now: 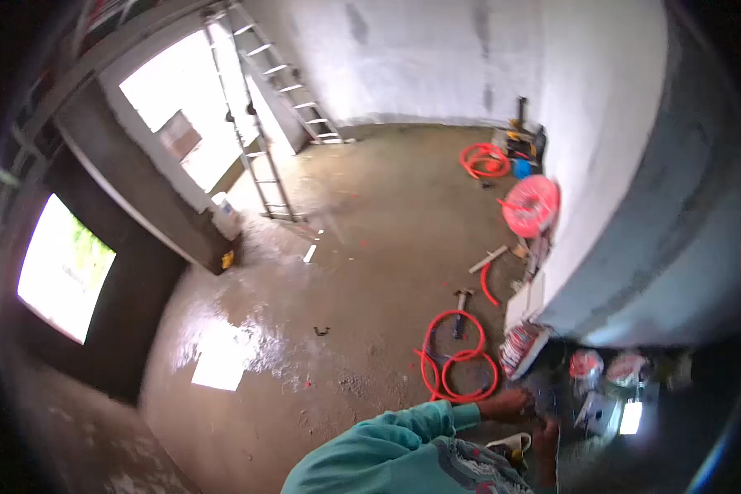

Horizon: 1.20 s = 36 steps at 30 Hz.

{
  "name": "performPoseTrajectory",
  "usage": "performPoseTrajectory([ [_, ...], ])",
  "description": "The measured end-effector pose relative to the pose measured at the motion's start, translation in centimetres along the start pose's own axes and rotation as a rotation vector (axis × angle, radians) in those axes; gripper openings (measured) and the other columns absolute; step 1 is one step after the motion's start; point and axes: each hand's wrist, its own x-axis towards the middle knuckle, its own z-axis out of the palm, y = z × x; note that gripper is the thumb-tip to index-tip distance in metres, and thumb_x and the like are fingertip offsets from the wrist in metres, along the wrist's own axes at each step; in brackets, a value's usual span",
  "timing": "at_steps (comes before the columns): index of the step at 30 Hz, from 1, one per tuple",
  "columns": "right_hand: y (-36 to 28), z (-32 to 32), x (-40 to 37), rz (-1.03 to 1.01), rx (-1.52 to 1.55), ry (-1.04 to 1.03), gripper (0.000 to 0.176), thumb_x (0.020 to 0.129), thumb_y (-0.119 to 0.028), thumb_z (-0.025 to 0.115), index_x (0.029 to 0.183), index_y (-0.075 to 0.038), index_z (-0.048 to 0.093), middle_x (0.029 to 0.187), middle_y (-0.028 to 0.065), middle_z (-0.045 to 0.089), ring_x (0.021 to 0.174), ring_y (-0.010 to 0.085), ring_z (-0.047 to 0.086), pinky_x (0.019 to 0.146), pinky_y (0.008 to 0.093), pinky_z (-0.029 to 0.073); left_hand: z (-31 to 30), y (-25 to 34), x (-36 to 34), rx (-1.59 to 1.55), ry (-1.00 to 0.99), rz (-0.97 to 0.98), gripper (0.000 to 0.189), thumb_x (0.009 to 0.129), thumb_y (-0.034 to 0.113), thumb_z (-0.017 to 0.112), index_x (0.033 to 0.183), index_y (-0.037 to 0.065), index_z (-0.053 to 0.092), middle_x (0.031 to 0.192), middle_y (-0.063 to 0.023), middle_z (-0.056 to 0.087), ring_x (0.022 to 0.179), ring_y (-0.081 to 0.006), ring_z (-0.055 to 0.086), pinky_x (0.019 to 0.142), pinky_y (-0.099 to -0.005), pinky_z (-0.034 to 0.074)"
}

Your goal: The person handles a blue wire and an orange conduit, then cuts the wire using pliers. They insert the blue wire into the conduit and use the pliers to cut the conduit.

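Note:
At the lower right, my left hand (509, 405) reaches out from a teal sleeve, its fingers bent around something dark and too small to name. Close beside it, my right hand (545, 434) is raised, its fingers curled near the same dark item. A coiled orange-red tube (471, 356) lies on the floor just beyond my left hand. Above the hands stands a red and white bag (519, 349). Under them a white and yellow object (512, 445) is partly visible.
A stepladder (259, 156) stands by the bright doorway. Along the right wall are a large red roll (531, 206), another orange coil (484, 160) and tools. A hammer (461, 313) lies near the tube. White boxes (597, 412) and round rolls (586, 365) sit at the lower right.

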Motion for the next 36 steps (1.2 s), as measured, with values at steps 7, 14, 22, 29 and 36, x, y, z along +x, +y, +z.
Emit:
performPoseTrajectory([
  [7, 1.5, -0.2, -0.3, -0.073, -0.149, 0.093, 0.021, 0.073, -0.017, 0.059, 0.077, 0.002, 0.053, 0.08, 0.0164, 0.052, 0.079, 0.029, 0.049, 0.071, 0.037, 0.038, 0.2, -0.4, 0.7, -0.308, -0.005, -0.245, 0.028, 0.071, 0.027, 0.059, 0.077, -0.001, 0.058, 0.075, -0.0189, 0.059, 0.069, -0.0321, 0.058, 0.061, -0.0389, 0.045],
  [14, 2.0, -1.1, -0.5, 0.35, 0.362, 0.224, 0.018, 0.079, -0.017, 0.056, 0.073, 0.0, 0.056, 0.072, 0.0026, 0.054, 0.067, 0.0108, 0.048, 0.063, 0.0261, 0.039, 2.2, -5.2, 0.3, -0.315, 0.235, -0.107, 0.028, 0.081, 0.012, 0.045, 0.107, 0.0, 0.043, 0.089, -0.0193, 0.057, 0.082, -0.0273, 0.058, 0.071, -0.0375, 0.043],
  [22, 4.1, -1.2, 0.0, 0.177, 0.197, 0.185, 0.022, 0.077, -0.02, 0.059, 0.079, 0.002, 0.059, 0.069, 0.0027, 0.055, 0.065, 0.0101, 0.049, 0.06, 0.0254, 0.039, -0.3, -3.3, -0.1, -0.445, 0.037, -0.069, 0.055, 0.06, -0.013, 0.036, 0.113, -0.001, 0.049, 0.092, -0.0173, 0.06, 0.084, -0.0218, 0.058, 0.074, -0.0301, 0.045],
  [29, 2.9, 0.2, 1.5, 0.125, 0.222, 0.275, 0.018, 0.077, -0.016, 0.06, 0.083, 0.001, 0.059, 0.07, 0.0019, 0.055, 0.066, 0.0087, 0.049, 0.06, 0.0238, 0.039, -2.0, 0.1, -0.2, -0.73, -0.009, -0.131, 0.045, 0.065, -0.008, 0.045, 0.11, -0.004, 0.051, 0.085, -0.0122, 0.061, 0.082, -0.017, 0.058, 0.074, -0.0276, 0.044],
  [36, 1.8, 1.3, 2.7, 0.031, 0.386, 0.254, 0.023, 0.077, -0.021, 0.061, 0.089, -0.001, 0.056, 0.079, 0.0033, 0.056, 0.072, 0.0126, 0.05, 0.066, 0.0269, 0.039, -2.0, 0.6, -0.8, -0.736, -0.042, -0.118, 0.041, 0.067, -0.004, 0.044, 0.106, -0.004, 0.054, 0.087, -0.0131, 0.061, 0.081, -0.0176, 0.058, 0.075, -0.0292, 0.044],
])
